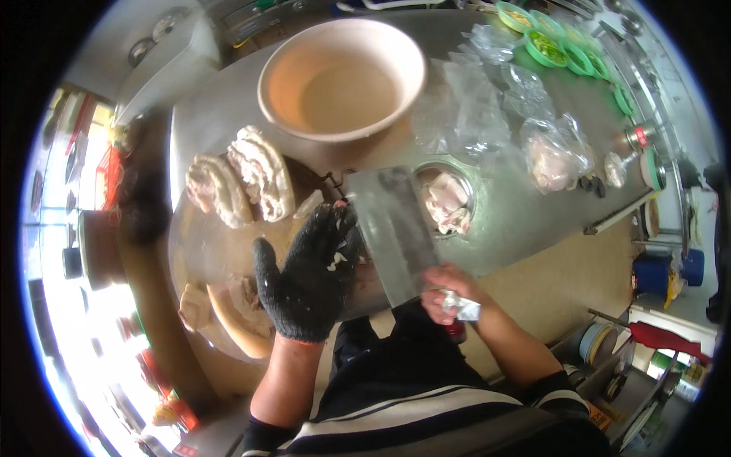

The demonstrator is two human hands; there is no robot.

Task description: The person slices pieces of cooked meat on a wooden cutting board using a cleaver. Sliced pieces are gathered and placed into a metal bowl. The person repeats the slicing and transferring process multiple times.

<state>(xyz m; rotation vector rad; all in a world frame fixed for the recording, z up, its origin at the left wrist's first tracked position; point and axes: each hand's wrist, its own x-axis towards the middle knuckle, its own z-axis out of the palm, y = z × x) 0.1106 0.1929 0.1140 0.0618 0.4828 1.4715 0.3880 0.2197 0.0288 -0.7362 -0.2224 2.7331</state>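
Note:
My right hand (451, 294) grips the handle of a broad cleaver (394, 234), whose blade stands up beside my left hand. My left hand (311, 274), in a dark knitted glove, is spread with small white scraps stuck to it; the blade hides part of its finger side. Left of the glove lies a round chopping board (197, 245). Two thick slabs of fatty pork (262, 174) rest at its far side, and more pork with rind (237, 320) lies at its near side. Beyond the cleaver, a round metal bowl (471, 197) holds cut meat pieces (446, 200).
A large pale basin (342, 128) stands at the back of the steel table (514, 245). Clear plastic bags (474, 108) lie right of it, with bagged meat (551, 160) further right. Green bowls (542, 54) of chopped food line the far right edge.

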